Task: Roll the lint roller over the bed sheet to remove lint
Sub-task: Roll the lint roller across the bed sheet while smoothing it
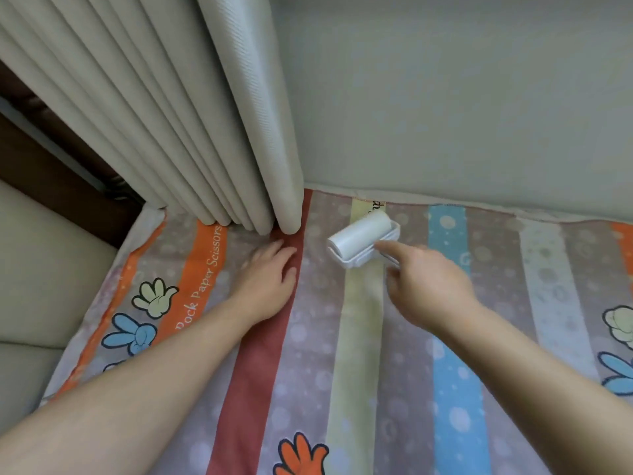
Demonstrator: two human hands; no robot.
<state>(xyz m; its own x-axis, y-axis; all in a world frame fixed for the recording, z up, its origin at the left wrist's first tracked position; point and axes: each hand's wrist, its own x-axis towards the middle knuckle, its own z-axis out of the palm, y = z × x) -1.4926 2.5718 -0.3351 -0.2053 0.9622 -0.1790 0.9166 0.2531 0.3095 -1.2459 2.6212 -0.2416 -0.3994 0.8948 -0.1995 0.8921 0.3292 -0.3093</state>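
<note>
At 9 o'clock in the view a beige padded surface (41,269) runs along the bed's edge, with dark wood (51,173) above it at 10 o'clock. A pale pleated curtain (171,114) hangs from 11 o'clock, and its hem reaches the bed sheet (308,389). The sheet is striped in orange, red, yellow, blue and grey-lilac, and is printed with cartoon hands and the words "Paper Scissors" on an orange stripe (205,269).

The left hand (267,282) lies palm down on the sheet at the edge of the red stripe. Its fingers are straight and spread slightly, holding nothing, and the fingertips point to 12 o'clock, just short of the curtain's hem.

At 2 o'clock from that hand, the white lint roller (363,240) sits on the sheet across the yellow stripe, near the sheet's far edge — the roll is tilted, its far end toward 1 o'clock.

At 4 o'clock from the roller, the right hand (428,286) grips the handle. The forefinger is stretched out along the handle to the roller's white frame and the other fingers are curled under — the handle itself is mostly hidden by the hand.

A plain pale wall (462,97) fills the view from 12 to 3 o'clock.
</note>
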